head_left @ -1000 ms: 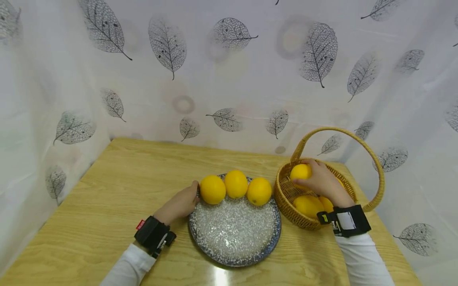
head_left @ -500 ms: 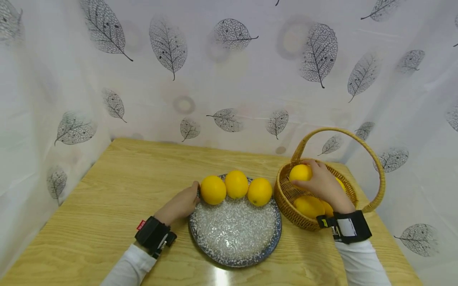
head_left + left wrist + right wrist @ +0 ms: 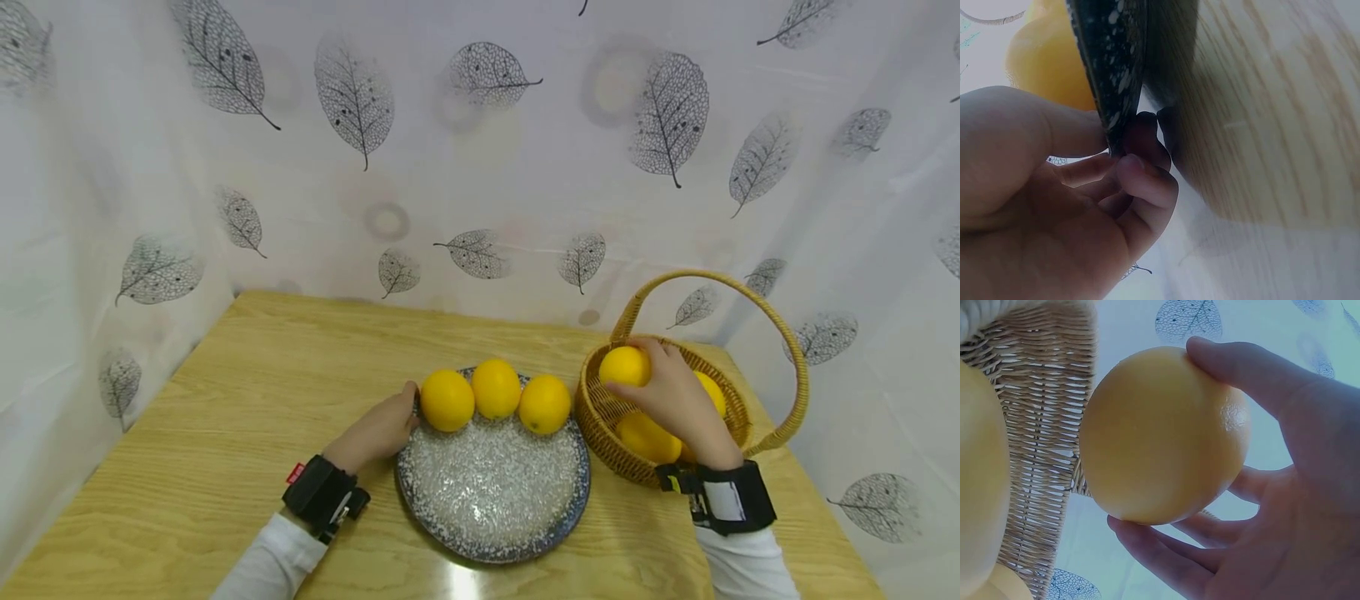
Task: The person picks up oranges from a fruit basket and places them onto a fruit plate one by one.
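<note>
Wood-grain table (image 3: 247, 392) carries a speckled plate (image 3: 491, 492), taken here as the landmark. At the plate's left rim the left hand (image 3: 378, 429) pinches the edge, thumb above and fingers (image 3: 1147, 181) below. Three oranges (image 3: 495, 387) sit in a row along the plate's far edge; its near part is bare. Right of the plate stands a wicker basket (image 3: 600, 408), where the right hand (image 3: 675, 392) has its grip clamped round a fourth orange (image 3: 624, 367), raised at the basket rim. Judged partly done: three placed, one in hand. At least two oranges remain in the basket; the hand hides any others.
</note>
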Action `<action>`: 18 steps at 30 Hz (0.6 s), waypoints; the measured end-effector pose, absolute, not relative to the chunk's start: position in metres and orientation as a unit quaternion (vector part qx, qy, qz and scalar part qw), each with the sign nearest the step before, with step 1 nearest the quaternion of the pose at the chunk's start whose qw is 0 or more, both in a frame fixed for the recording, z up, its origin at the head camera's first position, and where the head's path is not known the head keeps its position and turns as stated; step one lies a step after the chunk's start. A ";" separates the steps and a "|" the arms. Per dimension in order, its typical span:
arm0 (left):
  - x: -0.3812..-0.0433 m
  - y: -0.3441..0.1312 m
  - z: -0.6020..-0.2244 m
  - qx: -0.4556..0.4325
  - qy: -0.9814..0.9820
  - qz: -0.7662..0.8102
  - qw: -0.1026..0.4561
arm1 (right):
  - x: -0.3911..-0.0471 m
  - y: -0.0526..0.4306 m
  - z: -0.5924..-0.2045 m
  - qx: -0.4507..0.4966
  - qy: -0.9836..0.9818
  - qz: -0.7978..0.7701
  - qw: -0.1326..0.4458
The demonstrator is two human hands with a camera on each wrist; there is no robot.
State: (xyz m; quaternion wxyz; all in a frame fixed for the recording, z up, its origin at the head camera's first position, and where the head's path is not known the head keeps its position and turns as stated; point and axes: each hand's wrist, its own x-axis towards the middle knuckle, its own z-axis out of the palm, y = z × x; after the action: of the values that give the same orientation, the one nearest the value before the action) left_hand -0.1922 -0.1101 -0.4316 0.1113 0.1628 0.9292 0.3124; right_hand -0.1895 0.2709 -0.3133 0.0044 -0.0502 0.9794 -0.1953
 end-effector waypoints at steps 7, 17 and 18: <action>-0.192 -0.110 -0.431 0.163 0.932 0.306 0.108 | -0.181 0.265 -0.316 -0.040 0.977 -0.211 -0.003; -0.191 -0.110 -0.431 0.162 0.932 0.306 0.108 | -0.171 0.251 -0.323 -0.045 0.974 -0.219 -0.033; -0.191 -0.110 -0.431 0.162 0.932 0.306 0.107 | -0.171 0.249 -0.324 -0.047 0.974 -0.219 -0.037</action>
State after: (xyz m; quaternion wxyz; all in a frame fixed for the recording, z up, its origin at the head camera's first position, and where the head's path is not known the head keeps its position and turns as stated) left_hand -0.1910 -0.1102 -0.4308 0.1068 0.1623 0.9321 0.3058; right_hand -0.1708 0.2494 -0.3235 -0.0372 -0.0468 0.9739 -0.2189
